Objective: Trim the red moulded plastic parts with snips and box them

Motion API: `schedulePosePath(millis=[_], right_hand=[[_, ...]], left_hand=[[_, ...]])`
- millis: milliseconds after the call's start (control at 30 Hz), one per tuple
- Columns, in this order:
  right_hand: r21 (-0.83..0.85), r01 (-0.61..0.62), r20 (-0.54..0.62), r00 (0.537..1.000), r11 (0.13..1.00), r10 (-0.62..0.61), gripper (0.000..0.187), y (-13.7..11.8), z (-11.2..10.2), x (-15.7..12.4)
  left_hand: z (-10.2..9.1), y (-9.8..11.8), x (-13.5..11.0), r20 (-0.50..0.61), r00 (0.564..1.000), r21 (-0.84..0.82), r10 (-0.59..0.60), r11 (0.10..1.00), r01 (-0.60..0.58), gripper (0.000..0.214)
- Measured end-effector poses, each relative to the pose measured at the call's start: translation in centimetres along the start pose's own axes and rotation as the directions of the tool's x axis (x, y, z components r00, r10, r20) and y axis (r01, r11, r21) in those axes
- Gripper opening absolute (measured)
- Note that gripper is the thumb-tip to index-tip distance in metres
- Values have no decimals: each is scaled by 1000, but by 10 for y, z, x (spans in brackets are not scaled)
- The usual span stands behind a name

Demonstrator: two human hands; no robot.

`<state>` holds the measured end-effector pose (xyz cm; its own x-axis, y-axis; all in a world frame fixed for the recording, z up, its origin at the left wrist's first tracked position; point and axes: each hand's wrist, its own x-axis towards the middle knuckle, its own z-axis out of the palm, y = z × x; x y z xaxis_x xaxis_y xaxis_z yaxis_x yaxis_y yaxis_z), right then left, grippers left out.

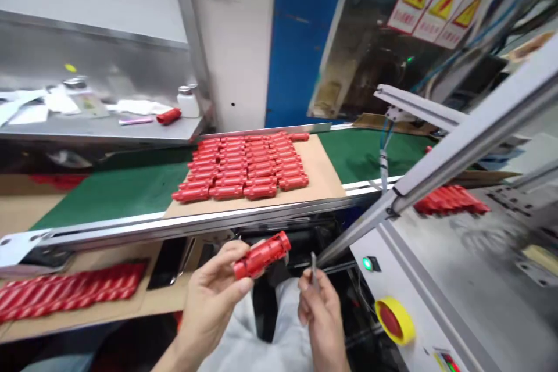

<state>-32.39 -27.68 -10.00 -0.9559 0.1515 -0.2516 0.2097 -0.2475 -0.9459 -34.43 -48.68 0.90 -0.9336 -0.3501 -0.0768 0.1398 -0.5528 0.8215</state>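
Left hand [209,296] grips a red plastic housing [261,254] near centre, tilted, far end up-right. Right hand [320,308] pinches a thin metal pin [313,267] upright, just right of the housing, not touching. Beyond them, rows of red housings [246,165] lie on a cardboard sheet [320,177] on the green conveyor belt [117,192]. Yellow-ringed emergency stop button [392,319] near right.

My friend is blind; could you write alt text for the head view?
A person's left hand holds a red plastic part while the right hand pinches a thin metal tool. Beyond, rows of red parts lie on cardboard on a green belt.
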Motion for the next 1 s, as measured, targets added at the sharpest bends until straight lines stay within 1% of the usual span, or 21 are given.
schedulePosePath(millis=[33, 67, 100, 167, 200, 267, 333, 367, 467, 533, 567, 600, 667, 733, 767, 800, 867, 933, 1000], right_hand=[[40, 25, 27, 999, 999, -26, 46, -21, 10, -2], [85, 84, 56, 994, 993, -89, 43, -42, 22, -5], [121, 165, 86, 981, 979, -176, 41, -61, 35, -7], [156, 315, 133, 932, 936, -336, 35, -89, 61, -12], [153, 374, 148, 907, 915, -395, 32, -97, 73, -13], [115, 437, 169, 876, 892, -451, 31, -104, 92, -14], [53, 470, 193, 861, 881, -471, 31, -101, 103, -14], [14, 485, 208, 854, 874, -477, 31, -99, 106, -15], [-137, 555, 246, 822, 821, -514, 29, -95, 102, -18], [-256, 624, 276, 779, 739, -562, 30, -99, 94, -17], [-306, 668, 308, 743, 678, -594, 31, -103, 90, -16], [-345, 719, 353, 695, 604, -626, 32, -108, 86, -15], [-384, 814, 469, 579, 436, -667, 35, -118, 79, -12], [-387, 876, 574, 474, 288, -668, 39, -128, 73, -10], [-385, 892, 614, 438, 235, -657, 41, -132, 70, -9], [-384, 902, 644, 414, 196, -643, 44, -135, 66, -8], [-383, 913, 688, 384, 142, -616, 46, -140, 60, -6], [-383, 918, 717, 367, 104, -593, 47, -143, 53, -4], [-386, 919, 739, 361, 81, -568, 48, -146, 48, -2]], left_hand=[[-5, 2, -1, 24, 1000, -4, 2, 1000, -2, 44], [-10, 5, -2, 51, 999, -5, -2, 1000, 2, 42], [-14, 9, -2, 83, 997, -6, -8, 1000, 8, 41], [-22, 16, 0, 166, 986, -15, -19, 1000, 22, 37], [-25, 20, 2, 213, 977, -26, -20, 999, 26, 36], [-32, 24, 6, 284, 959, -59, -13, 998, 31, 35], [-39, 27, 10, 291, 957, -92, -10, 995, 38, 38], [-41, 28, 12, 268, 963, -112, -13, 993, 45, 41], [-48, 30, 13, 167, 983, -199, -73, 974, 107, 45], [-48, 31, 12, 144, 979, -268, -142, 947, 177, 43], [-47, 32, 10, 154, 973, -298, -172, 931, 211, 42], [-45, 32, 8, 175, 965, -325, -195, 914, 243, 43], [-38, 31, 4, 235, 947, -367, -218, 883, 294, 42], [-30, 28, -2, 294, 927, -383, -235, 859, 339, 42], [-26, 26, -5, 318, 915, -380, -246, 851, 361, 42], [-23, 23, -7, 339, 904, -371, -260, 846, 383, 42], [-19, 18, -12, 362, 885, -341, -292, 842, 417, 43], [-16, 13, -17, 374, 870, -299, -322, 846, 441, 43], [-14, 10, -20, 376, 862, -258, -341, 855, 451, 43]])
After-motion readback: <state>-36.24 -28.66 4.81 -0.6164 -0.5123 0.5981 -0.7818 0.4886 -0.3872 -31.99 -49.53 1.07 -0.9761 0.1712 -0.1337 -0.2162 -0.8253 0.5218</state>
